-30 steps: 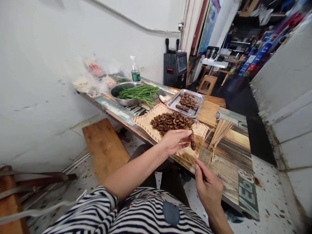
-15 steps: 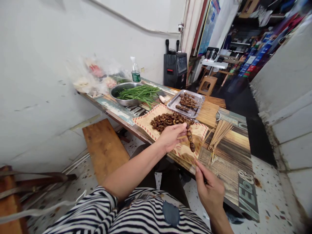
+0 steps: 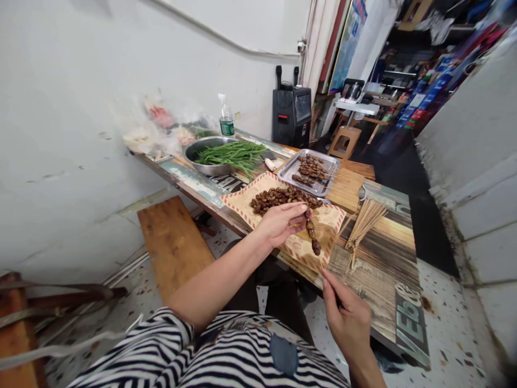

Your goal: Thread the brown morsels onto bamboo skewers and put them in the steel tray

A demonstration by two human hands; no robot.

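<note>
My right hand (image 3: 347,307) is closed round the lower end of a thin bamboo skewer (image 3: 321,262). Threaded on its upper part are several glossy brown pieces that look like silkworm pupae (image 3: 311,230). At the skewer's far end, the thumb and fingers of my left hand (image 3: 285,222) pinch the topmost pupa; the skewer's tip is hidden there. Just beyond my left hand, a heap of loose pupae (image 3: 274,199) lies on tan paper with a striped red border (image 3: 242,195).
Filled skewers lie on a metal tray (image 3: 287,171) behind the heap. A bundle of bare skewers (image 3: 365,223) rests to the right. A steel bowl (image 3: 214,170) of green stalks (image 3: 232,153), a bottle (image 3: 226,121) and plastic bags (image 3: 149,132) stand farther left. A wooden bench (image 3: 173,242) sits beside the table.
The threaded skewer and the fingers of my left hand have shifted slightly left. My right hand has moved a little up and left, still gripping the skewer's lower end.
</note>
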